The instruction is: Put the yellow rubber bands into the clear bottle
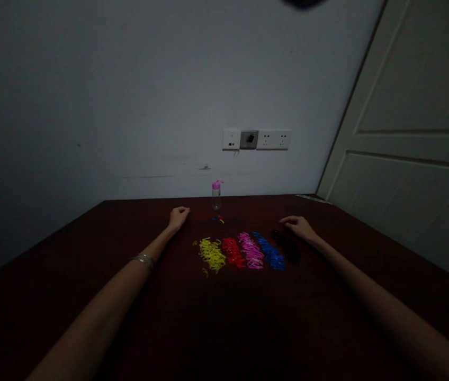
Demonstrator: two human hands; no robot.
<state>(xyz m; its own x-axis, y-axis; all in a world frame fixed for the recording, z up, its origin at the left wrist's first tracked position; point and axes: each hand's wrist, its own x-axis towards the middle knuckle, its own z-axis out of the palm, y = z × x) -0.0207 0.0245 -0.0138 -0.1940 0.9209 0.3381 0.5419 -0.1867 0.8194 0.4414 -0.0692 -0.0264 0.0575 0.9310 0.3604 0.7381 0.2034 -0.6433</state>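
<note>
Left hand (178, 216) loosely curled, cannot tell if gripping; right hand (300, 227) loosely open beside black bands (287, 246); small coloured bands (251, 252) between both hands appear light, soft, stretchy, likely best pinched singly at a loop's edge.

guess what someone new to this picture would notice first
Probably the bright piles of small pieces side by side on the dark table: yellow, red, pink and blue, with a dark pile at the right end. Next, the clear bottle with a pink cap behind them, near the wall.
</note>
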